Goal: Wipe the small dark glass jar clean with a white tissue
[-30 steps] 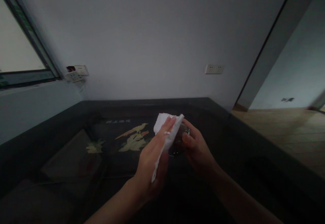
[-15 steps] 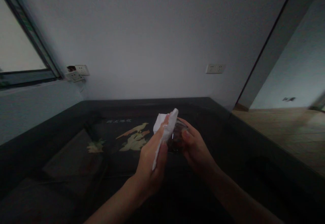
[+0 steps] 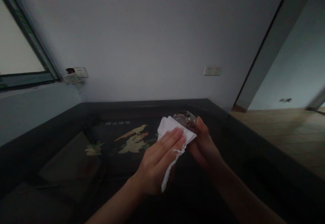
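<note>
My left hand (image 3: pixel 158 161) presses a white paper tissue (image 3: pixel 172 134) against a small clear glass (image 3: pixel 186 119), fingers laid flat over the tissue. My right hand (image 3: pixel 204 146) grips the glass from the right, fingers curled round it and thumb up beside its rim. Both hands are held above a dark table (image 3: pixel 76 156). Most of the glass is hidden behind the tissue and my fingers.
The dark table has a glass top with a pale bird-and-flower inlay (image 3: pixel 132 139) left of my hands. A white wall with sockets (image 3: pixel 212 70) stands behind. A window (image 3: pixel 17 54) is at the left. A doorway with wooden floor (image 3: pixel 286 126) opens at the right.
My left hand turned from edge-on to flat over the tissue, which now spreads across the glass. The glass was tilted up and moved slightly right, its rim now visible above the tissue.
</note>
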Tool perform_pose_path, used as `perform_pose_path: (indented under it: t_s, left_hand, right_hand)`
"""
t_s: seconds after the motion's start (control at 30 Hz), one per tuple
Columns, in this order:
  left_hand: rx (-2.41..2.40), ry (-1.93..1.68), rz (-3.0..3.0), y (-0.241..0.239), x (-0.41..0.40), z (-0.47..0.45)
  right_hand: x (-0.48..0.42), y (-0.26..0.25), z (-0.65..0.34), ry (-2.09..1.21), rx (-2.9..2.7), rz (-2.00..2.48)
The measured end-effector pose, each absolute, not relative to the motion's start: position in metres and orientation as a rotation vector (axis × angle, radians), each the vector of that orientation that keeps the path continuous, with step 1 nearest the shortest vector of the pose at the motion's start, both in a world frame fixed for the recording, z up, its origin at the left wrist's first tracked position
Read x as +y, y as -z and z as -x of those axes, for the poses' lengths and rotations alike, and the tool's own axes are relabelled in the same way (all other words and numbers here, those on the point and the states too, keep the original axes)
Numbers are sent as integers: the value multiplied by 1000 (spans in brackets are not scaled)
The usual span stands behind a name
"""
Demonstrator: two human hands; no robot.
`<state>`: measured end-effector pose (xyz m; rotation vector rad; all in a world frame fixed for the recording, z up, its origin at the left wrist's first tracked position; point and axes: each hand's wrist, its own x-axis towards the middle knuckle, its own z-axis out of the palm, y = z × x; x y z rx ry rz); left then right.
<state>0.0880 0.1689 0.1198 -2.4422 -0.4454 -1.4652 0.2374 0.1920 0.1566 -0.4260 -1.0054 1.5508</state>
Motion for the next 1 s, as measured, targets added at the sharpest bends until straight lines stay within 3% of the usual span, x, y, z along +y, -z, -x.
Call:
perform_pose_path:
  t_s: [0.37,0.73,1.0]
  left_hand:
    - [-586,1721,2443,-113,172,-91]
    - [-880,1684,2490,-130,174,-77]
    - [-769,1678,2499,-131,173,-76]
  right_hand:
    - [192,-159,-246,-1552,-918,491]
    - [188,-147,-232,-1670,-1104,435]
    - [186,-148,-230,-1697,-1040,442]
